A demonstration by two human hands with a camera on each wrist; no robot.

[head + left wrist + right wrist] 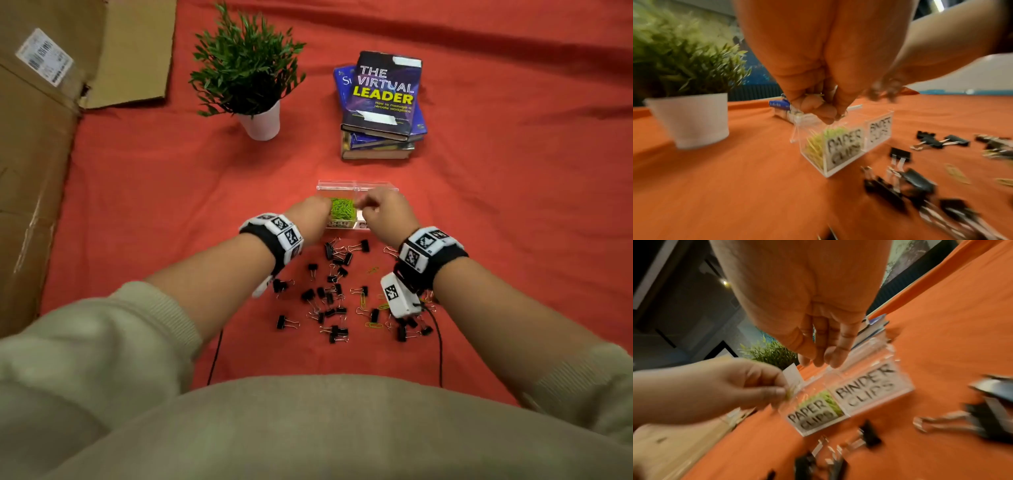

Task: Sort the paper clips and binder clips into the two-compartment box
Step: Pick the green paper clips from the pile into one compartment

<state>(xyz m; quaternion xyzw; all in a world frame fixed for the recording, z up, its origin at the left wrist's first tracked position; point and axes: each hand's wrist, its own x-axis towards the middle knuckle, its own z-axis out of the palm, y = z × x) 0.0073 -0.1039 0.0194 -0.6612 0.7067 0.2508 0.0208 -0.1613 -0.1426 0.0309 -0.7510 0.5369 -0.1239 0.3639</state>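
A clear two-compartment box [358, 187] stands on the red cloth, its lid tipped open at the back. The left compartment, labelled PAPER CLIPS [813, 415], is packed with green paper clips [342, 209]. The right one is labelled BINDER CLIPS [865, 391]. My left hand [824, 113] hovers over the paper-clip side, its bunched fingertips pinching a few green paper clips [813, 96]. My right hand [822, 358] hangs above the box's back edge with straight fingers, holding nothing. Black binder clips [329, 298] and a few loose paper clips [373, 324] lie scattered in front of the box.
A potted plant [250, 75] in a white pot stands at the back left of the cloth. A stack of books [380, 102] sits behind the box. Flattened cardboard [34, 171] covers the left side. Thin black cables [440, 342] run from my wrists towards me.
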